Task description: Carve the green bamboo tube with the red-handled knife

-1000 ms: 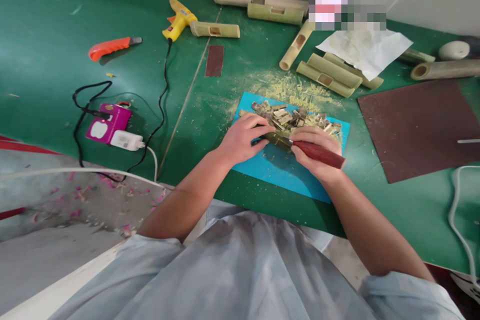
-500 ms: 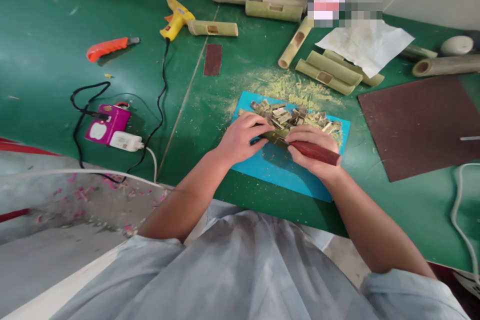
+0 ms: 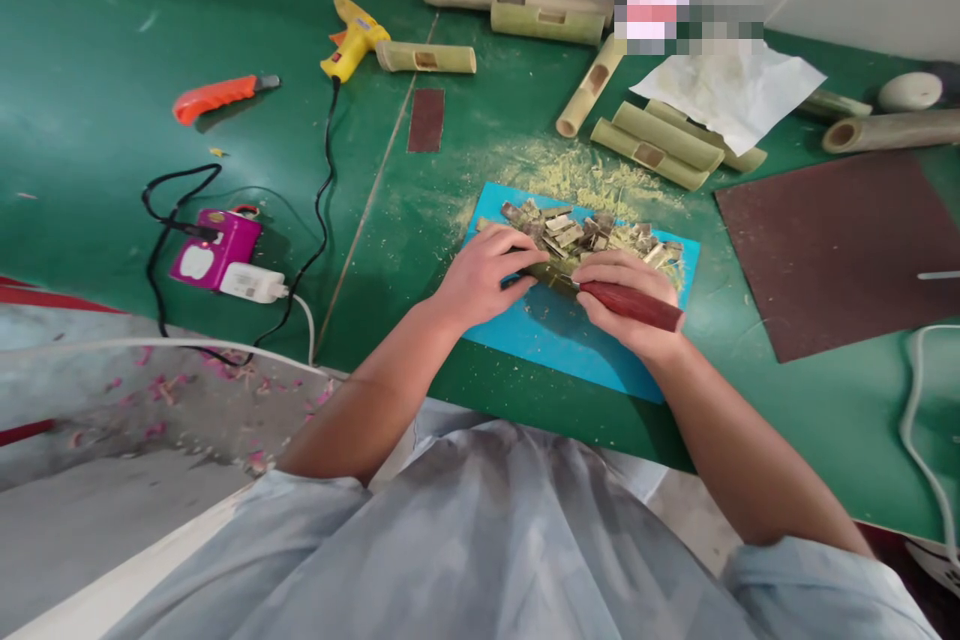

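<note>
While I watch from my remote seat, the bamboo piece [image 3: 553, 275] sits over the blue mat [image 3: 525, 342], between two busy hands.
I see the left hand [image 3: 487, 270] keep a firm grip on its left part, while the right hand [image 3: 622, 272] grasps a red-handled tool [image 3: 634, 306], metal end at the bamboo; chips [image 3: 564, 230] heap along the mat's far side, on the green counter [image 3: 405, 250].
</note>
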A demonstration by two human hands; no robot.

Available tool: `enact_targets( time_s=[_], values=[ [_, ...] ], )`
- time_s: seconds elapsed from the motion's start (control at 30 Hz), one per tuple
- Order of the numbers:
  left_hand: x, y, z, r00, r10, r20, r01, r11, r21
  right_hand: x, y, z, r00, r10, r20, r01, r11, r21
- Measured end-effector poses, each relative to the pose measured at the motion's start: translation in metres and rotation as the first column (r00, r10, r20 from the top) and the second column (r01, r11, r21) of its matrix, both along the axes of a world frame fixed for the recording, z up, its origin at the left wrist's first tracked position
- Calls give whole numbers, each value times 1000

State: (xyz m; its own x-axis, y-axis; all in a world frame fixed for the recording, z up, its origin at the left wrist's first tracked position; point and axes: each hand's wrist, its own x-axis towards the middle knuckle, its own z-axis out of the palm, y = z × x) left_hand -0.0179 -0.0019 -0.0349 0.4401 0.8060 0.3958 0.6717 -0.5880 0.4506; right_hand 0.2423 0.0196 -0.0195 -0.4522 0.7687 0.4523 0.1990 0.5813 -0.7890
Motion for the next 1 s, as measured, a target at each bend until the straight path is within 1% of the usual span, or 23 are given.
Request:
enact_targets(
  time_s=[0.1, 0.2, 0.33, 0.43, 0.63, 0.83, 1.0],
  values=[
    [0, 0, 0, 1000, 9, -9, -10, 999, -35, -1, 1, 0, 999, 22, -27, -22, 1000, 0],
    [-1, 0, 0, 1000, 9, -4, -9, 999, -38, -3, 1, 3, 999, 28, -34, -28, 1000, 2],
    [-2, -1, 0, 1000, 8, -14, -8, 1000, -29, -5, -1, 6, 1000, -5, 4, 5, 1000, -3],
    [-2, -2, 0, 999, 18, -34, -19, 1000, -24, -5, -4, 8, 998, -50, 24, 49, 998, 31],
    [-1, -2, 0, 1000, 16, -23, -16, 1000, -23, -1, -9, 6, 996, -88, -22, 90, 993, 77],
    [0, 0, -1, 1000, 7, 1, -7, 1000, -9, -1, -3, 1, 1000, -17, 1, 17, 999, 31],
    [0, 0, -1, 1000, 15, -10, -16, 999, -31, -1, 0, 1, 1000, 25, -11, -25, 999, 39]
  ],
)
